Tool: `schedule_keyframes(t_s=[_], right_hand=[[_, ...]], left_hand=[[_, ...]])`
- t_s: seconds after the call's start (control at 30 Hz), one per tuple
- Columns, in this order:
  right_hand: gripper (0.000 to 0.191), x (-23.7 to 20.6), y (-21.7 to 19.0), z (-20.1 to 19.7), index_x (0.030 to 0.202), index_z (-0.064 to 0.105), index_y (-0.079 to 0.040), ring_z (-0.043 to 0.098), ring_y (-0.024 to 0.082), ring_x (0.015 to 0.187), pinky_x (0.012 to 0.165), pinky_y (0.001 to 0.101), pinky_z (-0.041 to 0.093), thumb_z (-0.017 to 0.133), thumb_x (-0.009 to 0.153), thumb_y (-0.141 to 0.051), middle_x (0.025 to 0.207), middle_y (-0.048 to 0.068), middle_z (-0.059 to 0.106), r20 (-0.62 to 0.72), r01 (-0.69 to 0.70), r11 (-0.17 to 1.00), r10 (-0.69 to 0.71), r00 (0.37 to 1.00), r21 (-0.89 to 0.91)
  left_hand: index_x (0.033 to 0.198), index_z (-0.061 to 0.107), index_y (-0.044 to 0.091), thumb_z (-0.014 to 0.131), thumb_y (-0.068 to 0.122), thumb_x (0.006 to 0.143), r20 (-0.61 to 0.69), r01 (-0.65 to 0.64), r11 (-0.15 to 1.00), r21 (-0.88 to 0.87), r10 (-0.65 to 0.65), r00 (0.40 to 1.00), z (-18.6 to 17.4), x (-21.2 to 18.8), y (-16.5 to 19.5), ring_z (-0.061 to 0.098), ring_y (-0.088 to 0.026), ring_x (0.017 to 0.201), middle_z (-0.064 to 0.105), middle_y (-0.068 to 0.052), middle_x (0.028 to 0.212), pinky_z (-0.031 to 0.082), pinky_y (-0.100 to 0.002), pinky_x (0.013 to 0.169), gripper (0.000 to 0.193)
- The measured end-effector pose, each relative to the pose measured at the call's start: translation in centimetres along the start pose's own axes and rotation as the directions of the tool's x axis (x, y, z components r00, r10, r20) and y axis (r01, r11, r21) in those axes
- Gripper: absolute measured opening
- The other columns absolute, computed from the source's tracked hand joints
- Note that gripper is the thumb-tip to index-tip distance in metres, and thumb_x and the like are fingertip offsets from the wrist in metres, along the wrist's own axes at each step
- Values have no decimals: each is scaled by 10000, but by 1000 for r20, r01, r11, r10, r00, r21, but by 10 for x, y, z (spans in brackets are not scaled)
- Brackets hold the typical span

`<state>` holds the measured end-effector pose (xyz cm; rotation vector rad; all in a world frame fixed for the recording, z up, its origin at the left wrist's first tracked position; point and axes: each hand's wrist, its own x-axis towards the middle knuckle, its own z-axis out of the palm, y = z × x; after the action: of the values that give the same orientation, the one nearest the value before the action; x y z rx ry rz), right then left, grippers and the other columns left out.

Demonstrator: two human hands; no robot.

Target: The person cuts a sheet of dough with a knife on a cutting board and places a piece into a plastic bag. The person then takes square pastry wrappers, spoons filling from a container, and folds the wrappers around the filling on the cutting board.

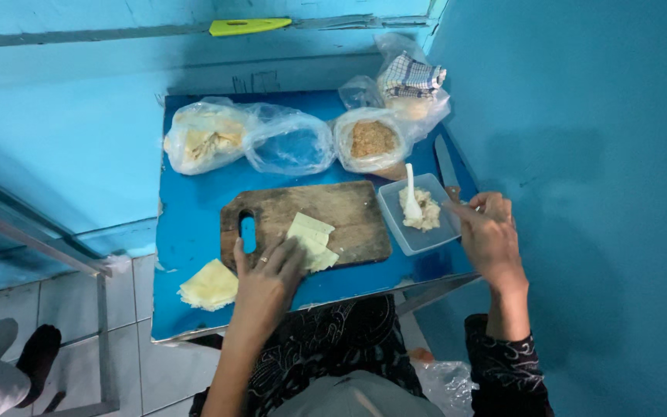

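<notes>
My left hand (265, 279) lies flat on the wrappers (312, 241), while my right hand (489, 235) grasps the tub (397, 220).

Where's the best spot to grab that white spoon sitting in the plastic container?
Probably by the upper handle end of the white spoon, coming from above. Its bowl sits down in the filling of the square container, while the handle sticks up and away, clear of the rim. The right hand is nearest.

**Cool, dim light under a heavy blue cast**

Soft, even light falls from above, brightest on the upper left wall. A faint shadow darkens the right wall beside the tabletop (194, 224). Plastic bags (287, 143) show mild glare. Straight lines bow slightly at the edges; focus is moderately sharp.
</notes>
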<state>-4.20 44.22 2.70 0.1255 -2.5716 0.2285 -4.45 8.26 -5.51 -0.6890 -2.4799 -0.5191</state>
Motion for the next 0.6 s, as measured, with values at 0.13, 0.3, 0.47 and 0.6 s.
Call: schedule_keyframes(t_s=[0.13,0.3,0.47,0.6], right_hand=[[388,21,14,-5,1144,818,-197,556,283,1017,893,398,509,707,828,-1,1096,122,580,53,84,992,-89,995,98],[485,47,27,-17,1174,804,-221,548,260,1036,891,406,503,710,789,59,1085,86,589,175,250,968,-246,953,-3],[492,35,27,-20,1114,798,-276,534,232,1031,909,404,481,591,803,44,1032,44,559,288,362,921,-312,905,-142],[443,6,26,-12,1212,782,-212,507,236,951,792,372,417,504,922,-26,959,56,515,256,361,924,-321,912,-128]], left_hand=[[1344,618,49,750,420,825,-9,53,987,-154,-55,998,-14,6,8,584,-305,1240,645,-130,1306,228,-692,1112,651],[1321,615,84,760,365,869,-126,84,976,-198,-111,986,-9,14,30,573,-316,1287,621,-141,1364,281,-658,1145,552],[1364,606,119,743,301,891,-98,-114,974,-197,96,990,26,23,81,508,-297,1393,544,-132,1492,281,-681,1122,525],[1436,561,85,742,334,860,-19,-197,961,-195,198,980,63,37,119,425,-344,1436,485,-197,1513,265,-687,1118,653]])
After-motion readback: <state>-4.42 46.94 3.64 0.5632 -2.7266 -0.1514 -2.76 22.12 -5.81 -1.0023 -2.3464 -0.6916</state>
